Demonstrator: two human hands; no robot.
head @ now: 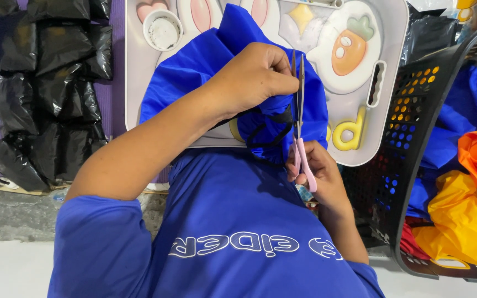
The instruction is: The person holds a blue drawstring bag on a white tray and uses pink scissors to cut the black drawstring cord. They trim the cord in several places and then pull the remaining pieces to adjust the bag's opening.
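My left hand (255,77) pinches a bunched-up blue fabric bag (194,66) that lies over a white cartoon-printed tray (393,33). A black drawstring cord (266,132) loops out of the bunched part just below my fingers. My right hand (318,171) holds pink-handled scissors (299,110) upright, their metal blades pointing up right beside my left fingertips at the fabric. My blue shirt fills the lower middle of the view.
A black perforated basket (409,110) at the right holds blue, orange and yellow fabric pieces (470,182). Black plastic packets (56,77) are stacked at the left. A small white round cup (162,30) sits on the tray's upper left.
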